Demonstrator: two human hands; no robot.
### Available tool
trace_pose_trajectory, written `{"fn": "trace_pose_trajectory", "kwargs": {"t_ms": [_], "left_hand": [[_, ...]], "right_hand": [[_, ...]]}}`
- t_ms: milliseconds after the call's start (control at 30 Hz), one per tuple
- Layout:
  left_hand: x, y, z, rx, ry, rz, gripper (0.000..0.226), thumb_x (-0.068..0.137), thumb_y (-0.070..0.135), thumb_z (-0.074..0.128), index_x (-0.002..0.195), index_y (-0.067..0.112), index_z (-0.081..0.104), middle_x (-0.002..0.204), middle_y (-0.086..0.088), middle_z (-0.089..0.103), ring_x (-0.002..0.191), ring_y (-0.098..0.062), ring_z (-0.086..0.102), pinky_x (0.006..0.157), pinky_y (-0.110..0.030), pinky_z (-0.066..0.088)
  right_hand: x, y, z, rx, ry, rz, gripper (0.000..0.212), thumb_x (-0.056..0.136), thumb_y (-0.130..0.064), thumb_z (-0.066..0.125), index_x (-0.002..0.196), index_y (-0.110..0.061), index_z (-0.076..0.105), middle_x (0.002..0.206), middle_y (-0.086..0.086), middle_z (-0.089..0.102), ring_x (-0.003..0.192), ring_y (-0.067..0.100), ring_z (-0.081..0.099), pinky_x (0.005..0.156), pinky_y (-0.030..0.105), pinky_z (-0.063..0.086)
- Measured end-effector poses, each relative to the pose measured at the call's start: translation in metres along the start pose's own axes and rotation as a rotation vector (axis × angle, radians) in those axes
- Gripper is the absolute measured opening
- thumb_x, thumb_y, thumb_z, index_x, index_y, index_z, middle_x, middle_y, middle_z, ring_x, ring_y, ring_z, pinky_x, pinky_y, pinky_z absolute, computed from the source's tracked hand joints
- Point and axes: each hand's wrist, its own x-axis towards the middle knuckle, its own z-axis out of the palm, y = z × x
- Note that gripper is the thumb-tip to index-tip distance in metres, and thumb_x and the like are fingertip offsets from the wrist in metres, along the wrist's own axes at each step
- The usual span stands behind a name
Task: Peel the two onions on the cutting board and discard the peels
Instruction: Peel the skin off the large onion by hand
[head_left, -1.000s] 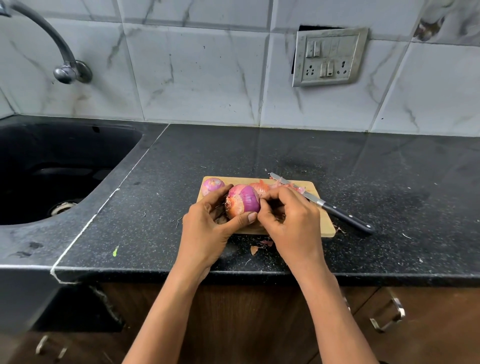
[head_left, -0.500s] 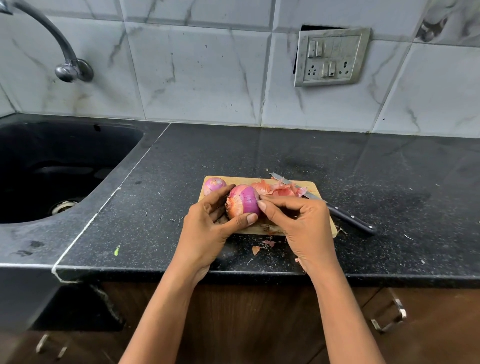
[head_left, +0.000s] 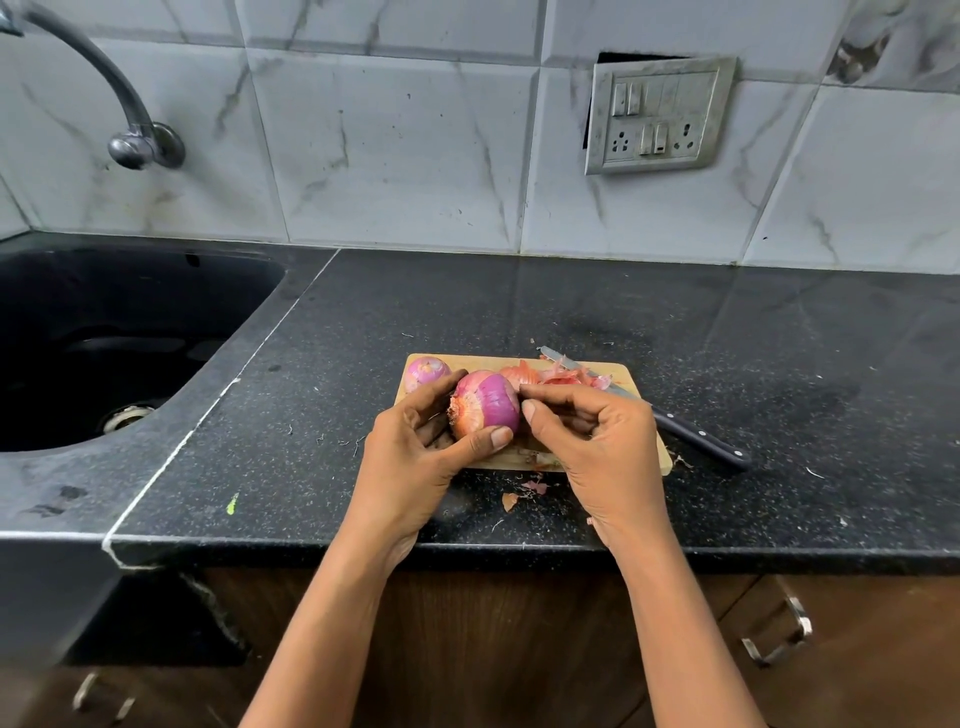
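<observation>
Head view: the left hand (head_left: 415, 457) grips the partly peeled onion (head_left: 485, 405) over the cutting board (head_left: 618, 370), thumb across its front. The right hand (head_left: 597, 441) sits against the onion's right side with curled fingers; whether they pinch any skin cannot be told. The 2nd onion (head_left: 426, 370) lies at the board's far-left corner, and loose peels (head_left: 550, 376) touch the knife (head_left: 691, 436). Dry skin may tear into scraps and drop onto the counter (head_left: 779, 364), and the bared, slick flesh could slip from the grip.

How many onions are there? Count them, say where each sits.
2. The half-peeled onion is gripped in the left hand above the cutting board; the small onion lies on the board's far-left corner. More may be hidden.
</observation>
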Motion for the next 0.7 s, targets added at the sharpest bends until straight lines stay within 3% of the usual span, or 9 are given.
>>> {"fn": "trace_pose_trajectory", "kwargs": {"t_ms": [133, 267, 333, 533, 700], "left_hand": [[-0.001, 0.0, 0.001, 0.004, -0.003, 0.006, 0.081, 0.064, 0.004, 0.089, 0.138, 0.01, 0.058, 0.122, -0.007, 0.073, 0.115, -0.019, 0.07, 0.099, -0.036, 0.056], [-0.001, 0.0, 0.001, 0.003, -0.007, 0.022, 0.078, 0.066, -0.001, 0.087, 0.138, 0.009, 0.059, 0.121, -0.007, 0.074, 0.113, -0.019, 0.071, 0.095, -0.032, 0.057], [-0.001, 0.001, 0.001, 0.008, -0.006, 0.029, 0.079, 0.064, 0.002, 0.088, 0.138, 0.009, 0.059, 0.122, -0.008, 0.073, 0.112, -0.018, 0.071, 0.095, -0.031, 0.057], [-0.002, 0.0, 0.002, 0.026, 0.003, 0.047, 0.081, 0.061, 0.008, 0.089, 0.136, 0.01, 0.06, 0.121, -0.007, 0.074, 0.112, -0.018, 0.071, 0.097, -0.034, 0.057], [-0.002, 0.002, 0.0, 0.001, -0.016, 0.03, 0.078, 0.061, 0.004, 0.089, 0.134, 0.012, 0.062, 0.121, -0.006, 0.074, 0.113, -0.018, 0.071, 0.097, -0.033, 0.057]], "right_hand": [[-0.006, -0.005, 0.001, -0.025, 0.001, -0.038, 0.019, 0.083, -0.004, 0.081, 0.099, -0.015, 0.08, 0.093, -0.008, 0.079, 0.089, 0.007, 0.075, 0.08, 0.026, 0.061], [-0.009, -0.004, 0.005, -0.157, 0.052, -0.078, 0.009, 0.083, -0.03, 0.08, 0.089, -0.037, 0.079, 0.089, -0.019, 0.077, 0.09, 0.005, 0.074, 0.092, 0.055, 0.055], [-0.01, -0.004, 0.007, -0.203, 0.07, -0.106, 0.005, 0.081, -0.039, 0.075, 0.083, -0.043, 0.076, 0.088, -0.024, 0.075, 0.089, 0.005, 0.074, 0.093, 0.061, 0.05], [-0.011, -0.004, 0.014, -0.281, 0.13, -0.206, 0.007, 0.083, -0.008, 0.078, 0.086, -0.014, 0.077, 0.082, -0.011, 0.074, 0.075, 0.009, 0.071, 0.067, 0.038, 0.061], [-0.008, -0.001, 0.015, -0.299, 0.162, -0.149, 0.005, 0.083, -0.011, 0.075, 0.086, -0.015, 0.076, 0.082, -0.012, 0.073, 0.077, 0.007, 0.07, 0.071, 0.037, 0.06]]}}
